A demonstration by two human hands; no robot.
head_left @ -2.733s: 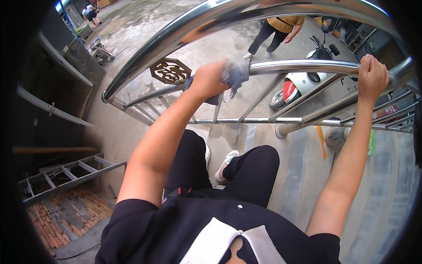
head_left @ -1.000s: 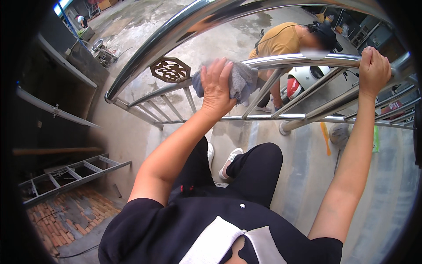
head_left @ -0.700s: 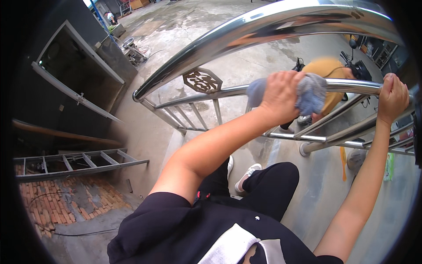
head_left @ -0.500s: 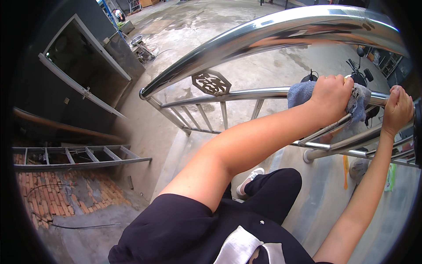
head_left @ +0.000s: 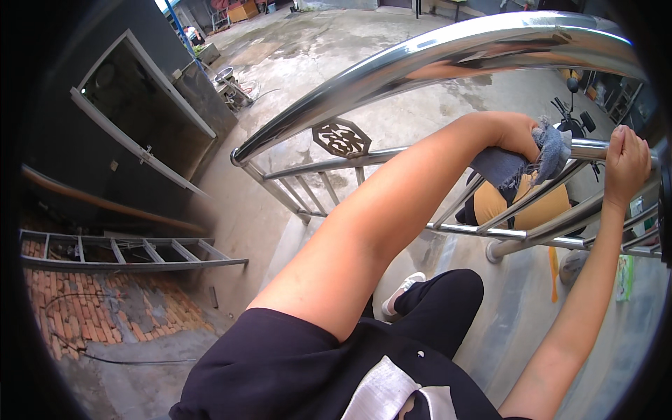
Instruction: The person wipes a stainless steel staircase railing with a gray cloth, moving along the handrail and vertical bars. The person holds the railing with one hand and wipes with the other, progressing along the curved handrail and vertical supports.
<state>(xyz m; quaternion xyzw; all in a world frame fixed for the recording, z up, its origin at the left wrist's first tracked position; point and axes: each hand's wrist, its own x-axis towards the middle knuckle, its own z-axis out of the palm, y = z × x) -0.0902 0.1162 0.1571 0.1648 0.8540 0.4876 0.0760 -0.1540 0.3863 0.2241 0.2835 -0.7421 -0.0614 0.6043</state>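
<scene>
Note the finish of each item before you. The cloth [head_left: 553, 151] is matt woven fabric, denim-like in look, with rough, frayed edges. The curved lower rail [head_left: 589, 148] beneath it is smooth, polished metal with a glossy surface. The upper handrail [head_left: 392, 70] is likewise polished metal, mirror-bright and reflective. The octagonal plaque [head_left: 341, 138] between the rails appears to be dark metal of low sheen. To your left, the ladder [head_left: 140, 267] is dull metal; the bricks [head_left: 70, 301] are rough and matt. The yard floor [head_left: 294, 105] is weathered concrete. Your trousers [head_left: 448, 301] are matt cloth.
</scene>
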